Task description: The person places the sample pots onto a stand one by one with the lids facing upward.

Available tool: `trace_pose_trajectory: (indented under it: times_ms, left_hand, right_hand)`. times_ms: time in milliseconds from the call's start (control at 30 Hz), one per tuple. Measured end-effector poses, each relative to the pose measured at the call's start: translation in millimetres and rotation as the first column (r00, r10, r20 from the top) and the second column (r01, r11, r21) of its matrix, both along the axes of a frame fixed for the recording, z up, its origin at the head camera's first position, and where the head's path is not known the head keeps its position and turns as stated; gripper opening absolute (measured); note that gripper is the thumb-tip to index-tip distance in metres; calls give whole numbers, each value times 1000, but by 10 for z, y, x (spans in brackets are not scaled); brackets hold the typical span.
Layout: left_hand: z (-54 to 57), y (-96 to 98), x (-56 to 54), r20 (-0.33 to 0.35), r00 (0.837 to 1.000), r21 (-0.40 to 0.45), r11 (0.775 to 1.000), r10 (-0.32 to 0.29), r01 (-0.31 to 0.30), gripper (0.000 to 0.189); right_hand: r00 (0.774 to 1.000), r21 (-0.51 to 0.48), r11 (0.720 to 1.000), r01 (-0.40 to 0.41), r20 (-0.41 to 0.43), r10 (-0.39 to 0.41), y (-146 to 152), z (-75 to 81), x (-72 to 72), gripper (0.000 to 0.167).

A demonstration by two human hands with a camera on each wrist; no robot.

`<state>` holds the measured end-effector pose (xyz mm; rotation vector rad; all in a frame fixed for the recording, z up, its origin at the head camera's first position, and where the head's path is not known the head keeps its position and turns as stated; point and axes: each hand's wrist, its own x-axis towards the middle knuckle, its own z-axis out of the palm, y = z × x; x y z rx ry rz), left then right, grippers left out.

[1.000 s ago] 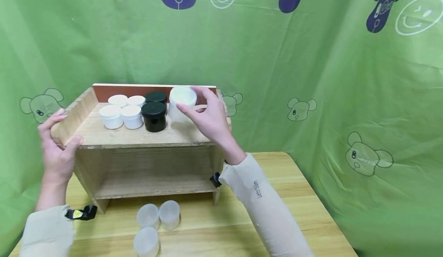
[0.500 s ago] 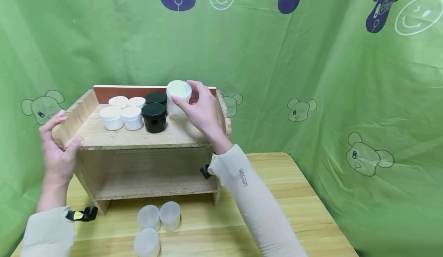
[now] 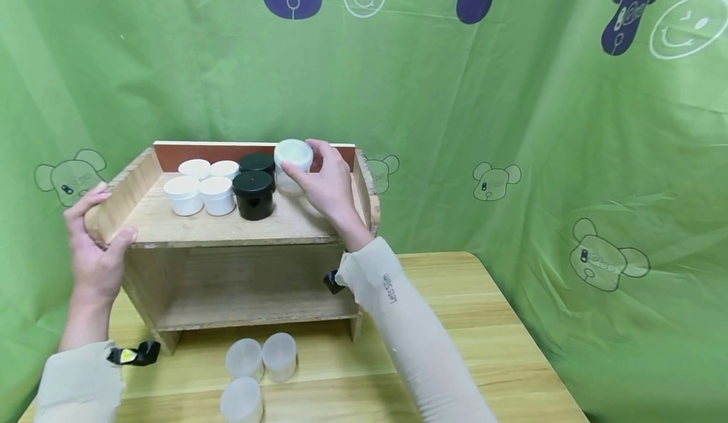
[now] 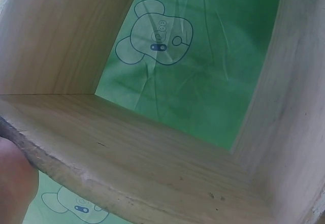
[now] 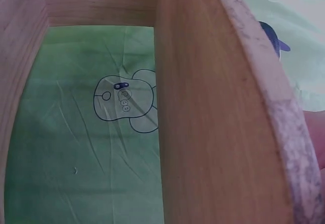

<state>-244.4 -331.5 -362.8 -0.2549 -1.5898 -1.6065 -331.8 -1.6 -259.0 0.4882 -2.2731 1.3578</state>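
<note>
Head view — one clear jar with a milky lid (image 3: 292,152), lid upward, is pinched between the thumb and fingers of the right hand (image 3: 331,186), toward the back right corner of the upper board of a wooden shelf (image 3: 227,230); whether its base is touching the board cannot be told. Just left of it, two black jars (image 3: 253,183) are set one behind the other. Four white jars (image 3: 216,187) are grouped nearer the left edge, two by two. The front left corner is gripped by the left hand (image 3: 97,255), thumb laid at the front edge, fingers curled over the side panel. Three translucent cups (image 3: 249,361) are placed on the table (image 3: 449,296), below the shelf's front edge, close together. A printed green curtain (image 3: 529,126) is hung behind.
</note>
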Motion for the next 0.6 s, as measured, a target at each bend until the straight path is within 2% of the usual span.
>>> trace_pose_trajectory:
  times_ms: [200, 600]
  left_hand:
    - [-14, -2, -18, 2, 1000, 35, 999, -15, 15, 70]
    - [2, 10, -1, -16, 999, 31, 999, -29, 29, 69]
  right_hand:
    - [1000, 25, 1000, 18, 21, -19, -8, -35, -9, 63]
    - [998, 53, 998, 39, 49, -41, -28, -48, -38, 62]
